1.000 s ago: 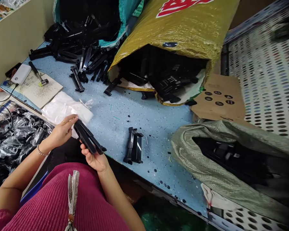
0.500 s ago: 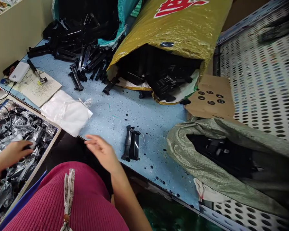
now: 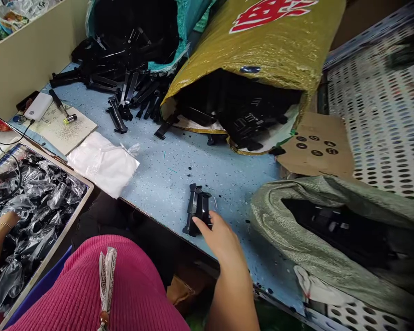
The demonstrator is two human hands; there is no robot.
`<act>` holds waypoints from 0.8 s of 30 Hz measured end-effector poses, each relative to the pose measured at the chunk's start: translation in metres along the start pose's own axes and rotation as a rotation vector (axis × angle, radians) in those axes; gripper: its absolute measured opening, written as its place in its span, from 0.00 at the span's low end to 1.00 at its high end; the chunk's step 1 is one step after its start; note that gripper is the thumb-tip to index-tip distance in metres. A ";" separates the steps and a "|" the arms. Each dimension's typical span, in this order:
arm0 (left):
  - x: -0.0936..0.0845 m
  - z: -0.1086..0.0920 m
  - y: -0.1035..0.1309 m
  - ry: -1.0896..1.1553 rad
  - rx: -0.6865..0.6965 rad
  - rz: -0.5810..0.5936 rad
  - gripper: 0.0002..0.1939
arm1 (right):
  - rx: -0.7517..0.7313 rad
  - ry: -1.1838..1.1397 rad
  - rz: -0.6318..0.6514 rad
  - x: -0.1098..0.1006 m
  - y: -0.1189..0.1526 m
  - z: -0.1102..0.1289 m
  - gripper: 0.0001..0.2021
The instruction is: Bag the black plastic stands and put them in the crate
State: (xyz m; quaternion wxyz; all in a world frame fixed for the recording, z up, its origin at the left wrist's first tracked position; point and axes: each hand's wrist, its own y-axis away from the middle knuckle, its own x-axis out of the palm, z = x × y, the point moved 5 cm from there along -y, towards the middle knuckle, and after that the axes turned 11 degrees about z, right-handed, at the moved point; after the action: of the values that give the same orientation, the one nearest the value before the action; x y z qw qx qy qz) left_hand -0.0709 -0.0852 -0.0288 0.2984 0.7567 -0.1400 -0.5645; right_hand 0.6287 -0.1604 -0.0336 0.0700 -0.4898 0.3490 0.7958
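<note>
Near the table's front edge, two black plastic parts (image 3: 194, 207) lie side by side. My right hand (image 3: 224, 236) has its thumb and fingers around the lower end of the right-hand one, which still rests on the table. At the left, my left hand (image 3: 8, 220) reaches down among black parts in clear plastic bags (image 3: 37, 202), inside a shallow box (image 3: 84, 197). Its fingers are hidden, so whether it holds anything does not show.
Loose black parts (image 3: 115, 115) spill from a teal sack (image 3: 165, 64) and a yellow sack (image 3: 262, 50). A stack of white bags (image 3: 103, 163), a hammer (image 3: 62, 108) and a white power bank (image 3: 38, 106) are on the left. At right sits a grey-green sack (image 3: 272, 220) beside cardboard (image 3: 313, 161).
My right hand has moved right from the table edge onto the black part. My left hand has gone deeper into the box, toward its left side. The view has shifted slightly.
</note>
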 end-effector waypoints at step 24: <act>0.015 -0.339 -0.031 0.793 0.672 0.160 0.14 | -0.409 -1.543 0.888 0.057 0.031 0.224 0.16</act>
State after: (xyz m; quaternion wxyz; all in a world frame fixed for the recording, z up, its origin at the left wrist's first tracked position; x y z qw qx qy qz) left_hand 0.2485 0.0304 0.0028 0.1114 0.9532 -0.2469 -0.1343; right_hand 0.4224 -0.0569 -0.0037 -0.1168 0.3548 0.2139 0.9026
